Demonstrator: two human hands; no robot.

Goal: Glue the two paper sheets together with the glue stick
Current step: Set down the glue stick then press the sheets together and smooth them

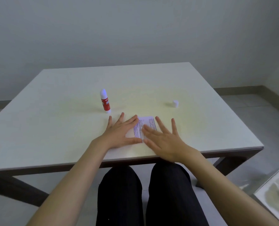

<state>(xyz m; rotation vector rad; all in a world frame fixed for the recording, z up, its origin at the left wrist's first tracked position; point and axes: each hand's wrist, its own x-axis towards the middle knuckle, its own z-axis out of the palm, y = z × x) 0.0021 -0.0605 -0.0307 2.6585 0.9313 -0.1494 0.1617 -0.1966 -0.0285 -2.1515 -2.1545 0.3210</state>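
While my left hand point(119, 132) and right hand point(163, 137) pressed flat, fingers spread, gripping nothing, on the printed paper point(145, 126) near the table point(54, 128) edge, bare tabletop surrounded it; beyond it stood the red-labelled glue stick point(105, 101), its white cap point(175, 103) well apart.

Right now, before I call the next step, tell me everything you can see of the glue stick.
The glue stick stands upright on the white table, beyond and slightly left of the left hand. It is a small plastic-looking tube with a red label bearing white lettering, too blurred to read, a white base and a rounded white top. Whether that top is bare glue or a cover is unclear; a small white cap sits apart to its right. Nothing touches it but the table.
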